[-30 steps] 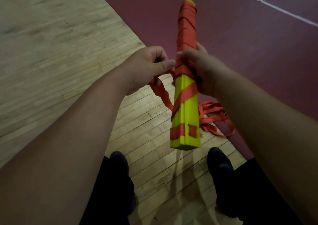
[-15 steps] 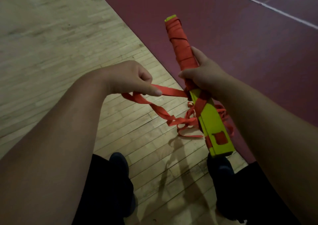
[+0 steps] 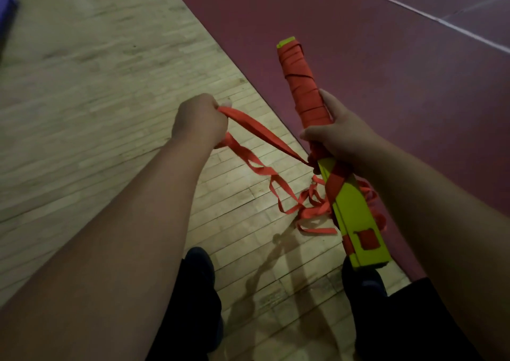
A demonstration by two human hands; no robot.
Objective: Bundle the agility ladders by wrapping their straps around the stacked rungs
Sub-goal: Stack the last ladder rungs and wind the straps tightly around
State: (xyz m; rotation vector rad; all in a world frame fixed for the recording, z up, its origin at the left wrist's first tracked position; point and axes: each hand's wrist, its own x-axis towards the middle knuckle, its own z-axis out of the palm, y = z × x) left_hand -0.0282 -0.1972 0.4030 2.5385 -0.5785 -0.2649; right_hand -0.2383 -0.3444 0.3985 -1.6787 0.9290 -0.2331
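While the right hand (image 3: 340,137) grips the stacked yellow rungs (image 3: 356,217) at their middle, the left hand (image 3: 200,121), fingers curled, pulls a red strap (image 3: 265,134) taut leftward; wraps cover the rungs beyond the grip.

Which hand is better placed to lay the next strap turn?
Left. The left hand grips the strap, drawn taut off the stacked rungs. The right hand holds the stack at the wrap's edge, likely steadying it.

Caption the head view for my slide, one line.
Left hand holds the red strap taut while the right hand grips the half-wrapped stack of yellow rungs over a wooden floor.
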